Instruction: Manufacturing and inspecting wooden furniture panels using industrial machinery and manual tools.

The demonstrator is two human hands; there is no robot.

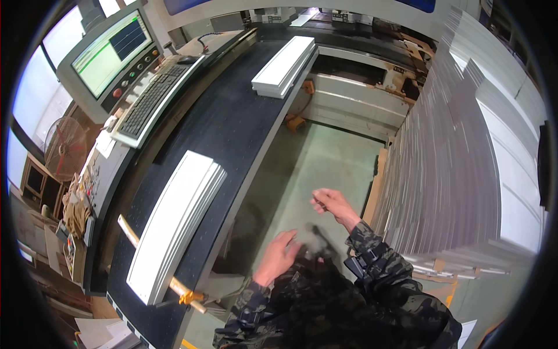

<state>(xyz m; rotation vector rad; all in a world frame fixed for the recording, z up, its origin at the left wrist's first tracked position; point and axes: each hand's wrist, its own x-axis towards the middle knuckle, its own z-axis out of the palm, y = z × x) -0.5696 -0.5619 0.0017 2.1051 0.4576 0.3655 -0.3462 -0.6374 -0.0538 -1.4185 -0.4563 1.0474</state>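
My left hand [276, 257] hangs in front of my body, fingers loosely stretched with nothing in them. Farther out to the right, my right hand [335, 206] is held over the floor with its fingers curled in, and no object shows in it. A stack of long white panels [174, 224] lies on the black machine table [224, 128], left of my left hand. Another stack of white panels [283, 67] rests at the table's far end. Neither hand touches a panel. Beneath the near stack runs a wooden bar with a yellow clamp [187, 295].
To my right stands a tall pile of grey-white sheets [444, 145] on a pallet. A keyboard [153, 96] and a control screen [110, 55] are at the left beyond the table. A round fan [65, 148] stands farther left. Greenish floor [328, 160] shows between table and pile.
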